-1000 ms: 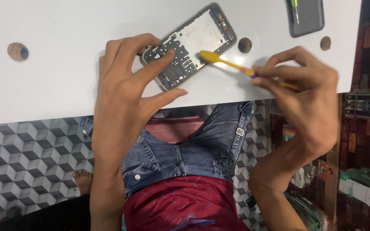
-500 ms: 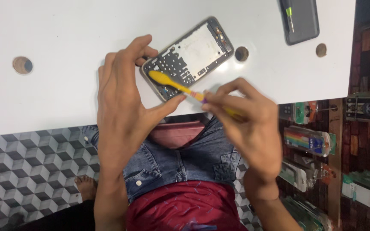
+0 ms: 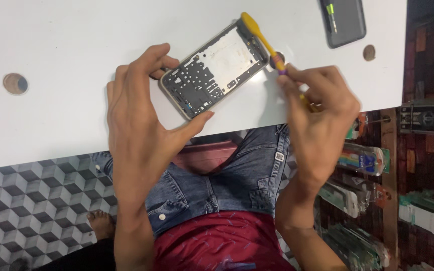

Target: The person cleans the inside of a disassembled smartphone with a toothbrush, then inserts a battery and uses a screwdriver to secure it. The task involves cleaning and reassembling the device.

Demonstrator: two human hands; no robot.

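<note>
on the white table [image 3: 76, 55], near its front edge, lies the opened phone [image 3: 214, 70], back cover off, board showing. my left hand [image 3: 141, 130] steadies it, fingers and thumb pinching the lower end. my right hand [image 3: 317, 110] grips a yellow brush [image 3: 259, 35], its head touching the phone's top corner. grey case [image 3: 345, 20] lies well apart at the far edge.

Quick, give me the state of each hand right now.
Left hand: fingers spread, gripping the opened phone by its edges on the white table.
Right hand: closed on the yellow brush, whose head is at the phone's far corner.
</note>
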